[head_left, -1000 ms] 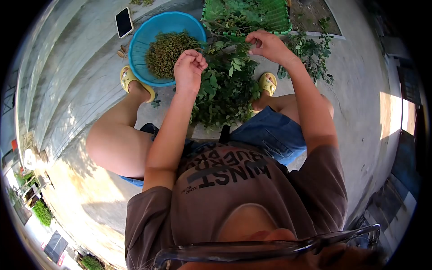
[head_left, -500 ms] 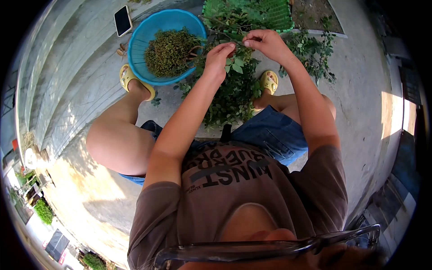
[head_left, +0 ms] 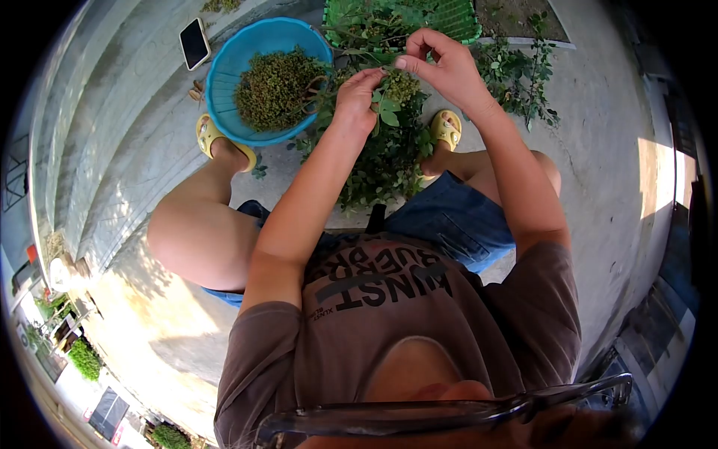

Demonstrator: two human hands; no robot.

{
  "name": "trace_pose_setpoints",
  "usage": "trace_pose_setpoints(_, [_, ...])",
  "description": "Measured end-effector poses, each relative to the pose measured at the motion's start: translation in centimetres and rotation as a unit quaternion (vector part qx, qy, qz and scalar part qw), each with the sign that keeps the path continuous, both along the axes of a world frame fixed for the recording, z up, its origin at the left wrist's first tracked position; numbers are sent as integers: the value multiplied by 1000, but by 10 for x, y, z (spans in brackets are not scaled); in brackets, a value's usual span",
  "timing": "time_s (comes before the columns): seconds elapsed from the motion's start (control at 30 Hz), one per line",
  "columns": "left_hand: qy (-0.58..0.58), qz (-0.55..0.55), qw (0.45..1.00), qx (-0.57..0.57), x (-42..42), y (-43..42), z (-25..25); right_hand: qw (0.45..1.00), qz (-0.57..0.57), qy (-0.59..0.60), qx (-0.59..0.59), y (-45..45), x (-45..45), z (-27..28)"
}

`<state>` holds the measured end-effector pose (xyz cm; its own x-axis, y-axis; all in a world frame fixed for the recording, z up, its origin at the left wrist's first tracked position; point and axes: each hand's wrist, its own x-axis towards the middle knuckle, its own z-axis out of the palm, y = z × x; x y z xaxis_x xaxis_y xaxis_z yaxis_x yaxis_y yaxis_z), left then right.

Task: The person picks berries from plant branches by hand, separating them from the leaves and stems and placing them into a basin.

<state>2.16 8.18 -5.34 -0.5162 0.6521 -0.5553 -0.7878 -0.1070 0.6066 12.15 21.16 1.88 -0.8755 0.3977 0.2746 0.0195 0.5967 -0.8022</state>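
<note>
My left hand (head_left: 357, 99) is closed in a pinch on a leafy sprig (head_left: 388, 112), its green leaves hanging below the fingertips. Just right of it, my right hand (head_left: 447, 69) has thumb and fingers bent together in a pinch. Whatever lies between those fingertips is too small to make out. A cluster of small green berries (head_left: 404, 87) shows right below the right thumb. Under both hands, a heap of leafy branches (head_left: 389, 161) lies between my feet. To the left stands a blue plastic basin (head_left: 217, 101) with a pile of small greenish-brown berry clusters (head_left: 273, 88) inside.
Brown-handled scissors (head_left: 314, 90) rest at the basin's right side. Beyond my hands is a green woven basket (head_left: 464, 19) with cut foliage. More branches (head_left: 523, 78) lie on the concrete at right. A phone (head_left: 194, 43) lies at upper left, near concrete steps (head_left: 112, 97).
My right hand has risen slightly and its fingers have curled more. The berry cluster beneath it shows more clearly. My left hand stays almost in place; the whole view has shifted a little.
</note>
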Motion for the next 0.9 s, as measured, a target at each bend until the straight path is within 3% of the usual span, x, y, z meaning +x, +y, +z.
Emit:
trace_pose_setpoints(0.03, [6,10,1000,3,1,1,0,1000,0,0,1,-8,3,4])
trace_pose_setpoints(0.1, [24,21,999,18,3,4,0,985,32,9,171,-22,8,11])
trace_pose_setpoints(0.13, [41,32,998,31,3,4,-1,985,31,8,171,-23,10,9])
trace_pose_setpoints(0.2, [31,35,998,31,5,4,1,957,-16,-29,288,-27,16,1])
trace_pose_setpoints(0.37, [14,37,999,18,7,6,10,980,-35,-45,191,-7,26,-21])
trace_pose_setpoints(0.6, [39,15,999,15,9,4,13,981,-34,-11,189,-5,24,-20])
trace_pose_setpoints(0.9, [10,13,1000,-9,8,2,12,944,-69,-54,318,-10,18,-18])
